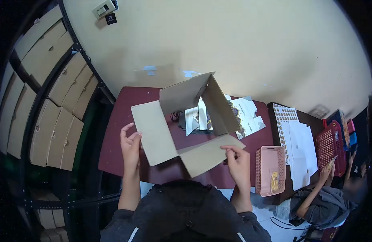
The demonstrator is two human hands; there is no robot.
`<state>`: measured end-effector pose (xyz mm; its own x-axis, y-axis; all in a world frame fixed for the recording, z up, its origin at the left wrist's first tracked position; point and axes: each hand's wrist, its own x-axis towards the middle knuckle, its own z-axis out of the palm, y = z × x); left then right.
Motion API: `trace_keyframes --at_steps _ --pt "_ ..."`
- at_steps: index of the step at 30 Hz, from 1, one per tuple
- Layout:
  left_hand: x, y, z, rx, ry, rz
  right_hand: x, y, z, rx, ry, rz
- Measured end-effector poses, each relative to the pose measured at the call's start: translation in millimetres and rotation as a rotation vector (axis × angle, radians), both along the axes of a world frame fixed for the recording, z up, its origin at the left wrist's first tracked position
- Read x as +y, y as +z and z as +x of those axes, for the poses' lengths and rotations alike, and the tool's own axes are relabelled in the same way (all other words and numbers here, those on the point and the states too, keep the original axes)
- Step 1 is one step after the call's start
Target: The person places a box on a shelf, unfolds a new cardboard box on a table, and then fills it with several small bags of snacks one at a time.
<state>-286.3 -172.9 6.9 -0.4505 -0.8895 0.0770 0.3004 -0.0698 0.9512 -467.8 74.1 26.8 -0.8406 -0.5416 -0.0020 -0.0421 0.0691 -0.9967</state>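
Note:
A brown cardboard box stands tilted above the table in front of me, its flaps spread outward. The maroon tabletop shows through the box's middle. My right hand pinches the edge of the near right flap. At the outer edge of the left flap is my left hand, its fingers apart and loosely bent, one fingertip touching the cardboard. Framed by the box walls are white printed cartons and a coiled black cable. Flattened white printed cartons lie just right of the box.
A pink basket holding a yellow packet stands at the right. Beyond it are a sticker sheet, white sheets and a red basket. A co-worker sits far right. Shelves of cardboard boxes line the left.

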Motion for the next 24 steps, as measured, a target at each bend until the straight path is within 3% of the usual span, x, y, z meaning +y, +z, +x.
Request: trace_keyframes --at_steps 2,3,5,6,8,9,12,14,16,18,20,22,24 --pt "-7.2 -3.8 3.9 -0.07 0.057 -0.151 1.9 4.2 7.4 0.211 0.178 0.386" --pt "-3.8 2.3 5.0 -0.114 0.106 -0.141 2.1 4.3 10.3 0.209 0.179 0.386" --pt "-8.7 1.1 13.0 -0.239 0.139 -0.191 1.0 4.7 15.3 0.356 0.552 0.501" --pt "-9.8 0.6 16.8 -0.365 0.171 -0.24 -2.4 7.3 18.0 0.353 0.551 0.501" --pt "-6.1 3.0 20.1 -0.487 0.218 -0.276 -12.2 12.9 24.1 0.176 0.968 0.724" --pt "-3.6 3.4 20.6 -0.639 0.231 -0.373 -13.5 8.7 28.9 0.319 0.964 0.618" --pt "1.7 -4.3 19.2 -0.892 0.291 -0.541 -20.3 21.9 29.5 0.303 1.024 0.651" --pt "13.9 -2.4 13.6 -0.902 0.311 -0.542 -21.4 28.0 26.2 0.26 0.985 0.625" --pt "18.1 -7.3 10.4 -0.852 0.278 -0.54 -26.1 28.3 20.7 0.283 0.814 0.382" --pt "22.8 -13.0 5.6 -0.797 0.249 -0.538 -35.5 23.7 13.8 0.425 0.768 0.416" --pt "30.1 -17.4 0.7 -0.732 0.241 -0.644 -46.3 7.4 7.8 0.674 0.636 0.257" --pt "35.5 -20.0 -0.6 -0.652 0.068 -0.563 -57.3 -2.6 1.5 0.634 0.63 0.325" --pt "33.1 -38.9 0.1 -0.594 -0.023 -0.524 -71.4 -22.2 -9.3 0.819 0.491 0.216"
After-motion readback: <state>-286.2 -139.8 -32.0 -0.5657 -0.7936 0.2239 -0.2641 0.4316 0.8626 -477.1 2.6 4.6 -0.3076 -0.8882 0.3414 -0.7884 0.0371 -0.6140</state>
